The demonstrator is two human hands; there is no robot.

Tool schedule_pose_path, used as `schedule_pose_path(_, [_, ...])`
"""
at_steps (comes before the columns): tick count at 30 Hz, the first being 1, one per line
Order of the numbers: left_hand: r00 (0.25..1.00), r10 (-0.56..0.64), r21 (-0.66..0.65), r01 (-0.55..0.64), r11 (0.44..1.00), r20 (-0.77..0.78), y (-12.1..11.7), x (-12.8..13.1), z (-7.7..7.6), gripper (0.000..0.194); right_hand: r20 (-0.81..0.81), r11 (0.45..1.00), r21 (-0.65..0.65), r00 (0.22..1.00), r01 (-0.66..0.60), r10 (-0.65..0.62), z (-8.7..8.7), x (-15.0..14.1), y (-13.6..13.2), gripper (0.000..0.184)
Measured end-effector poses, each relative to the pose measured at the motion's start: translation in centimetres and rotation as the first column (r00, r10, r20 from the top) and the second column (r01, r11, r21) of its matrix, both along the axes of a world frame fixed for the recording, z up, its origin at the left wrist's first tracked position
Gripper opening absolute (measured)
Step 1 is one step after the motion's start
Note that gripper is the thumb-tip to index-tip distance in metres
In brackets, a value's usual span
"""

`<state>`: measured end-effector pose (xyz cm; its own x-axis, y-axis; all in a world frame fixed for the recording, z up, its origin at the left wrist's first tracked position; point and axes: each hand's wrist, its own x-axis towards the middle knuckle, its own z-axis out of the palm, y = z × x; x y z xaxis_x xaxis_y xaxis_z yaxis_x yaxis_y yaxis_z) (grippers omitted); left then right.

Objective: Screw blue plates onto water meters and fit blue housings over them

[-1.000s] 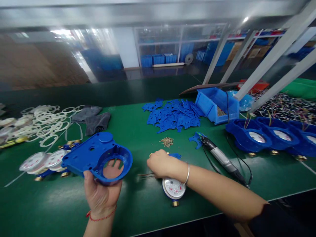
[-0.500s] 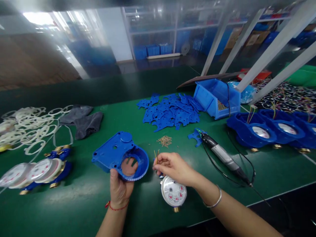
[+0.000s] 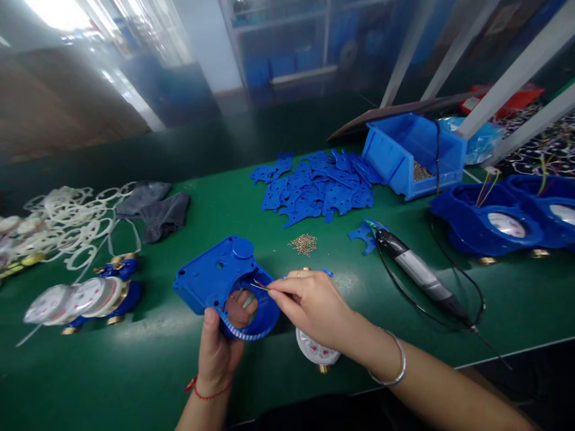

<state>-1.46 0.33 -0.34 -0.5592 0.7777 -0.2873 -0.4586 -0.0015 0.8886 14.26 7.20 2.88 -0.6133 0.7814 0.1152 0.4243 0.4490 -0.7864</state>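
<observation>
My left hand (image 3: 220,344) grips a blue plastic meter housing (image 3: 204,272) from below, thumb on its near edge and fingers showing through its round opening. The housing is tilted above the table. Between the thumb and fingertips of my right hand (image 3: 314,305) are thin wires (image 3: 259,285), yellow and dark, whose ends reach over the housing's round opening. Under my right hand, a water meter (image 3: 314,350) with a white dial and brass fitting rests on the table, partly hidden by the hand.
Small screws (image 3: 303,243) lie in a heap beyond my hands, with flat blue plates (image 3: 318,185) behind. A blue bin (image 3: 413,155), a power screwdriver (image 3: 417,272) and assembled blue meters (image 3: 494,221) are right. Left are meters (image 3: 90,297), white rings (image 3: 76,215) and dark cloth (image 3: 155,209).
My right hand has moved left and slightly up, bringing the wire ends from beside the housing to over its round opening. The left hand still holds the housing. The camera view has shifted.
</observation>
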Motion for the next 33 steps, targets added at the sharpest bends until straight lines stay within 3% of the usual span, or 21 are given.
schedule_pose_path(4, [0.997,-0.075,-0.049,0.074,0.996,-0.001,-0.4,0.1,0.5,0.066,0.191,0.996,0.085,0.981,0.016,-0.032,0.4,-0.9,-0.4,0.024])
schedule_pose_path(12, [0.987,-0.158,-0.058,0.159,0.986,0.016,-1.3,0.0,0.4,0.066,0.363,0.989,0.14,0.932,-0.045,-0.009,1.6,-1.6,-0.5,0.029])
schedule_pose_path(23, [0.984,-0.168,-0.07,0.172,0.983,0.06,-1.5,0.0,0.7,0.058,0.376,0.991,0.137,0.926,-0.011,-0.042,1.7,-1.8,-0.9,0.025])
schedule_pose_path(33, [0.987,-0.15,-0.05,0.153,0.987,0.052,-1.7,1.0,1.6,0.064,0.396,0.993,0.119,0.918,-0.014,-0.034,1.8,-1.9,-1.4,0.021])
